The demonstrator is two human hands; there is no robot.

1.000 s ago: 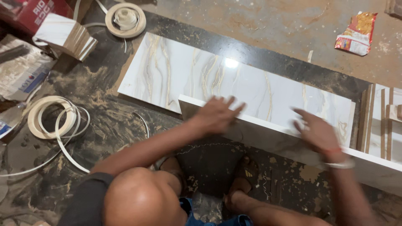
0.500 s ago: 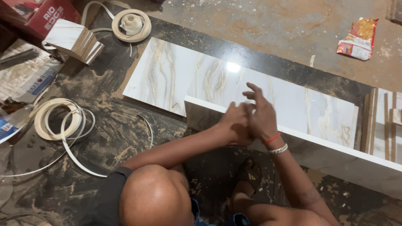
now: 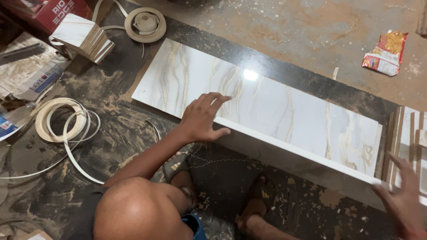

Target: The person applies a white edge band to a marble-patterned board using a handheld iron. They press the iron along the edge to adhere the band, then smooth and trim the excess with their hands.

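I am pressing my left hand [image 3: 202,118], fingers spread, flat on the white board [image 3: 284,153] standing on edge mid-frame; my right hand [image 3: 402,198], fingers apart, is steadying its lower-right end. Behind, a marbled panel [image 3: 267,104] is lying flat. The board is looking stiff, slick-faced, best gripped along its edges.
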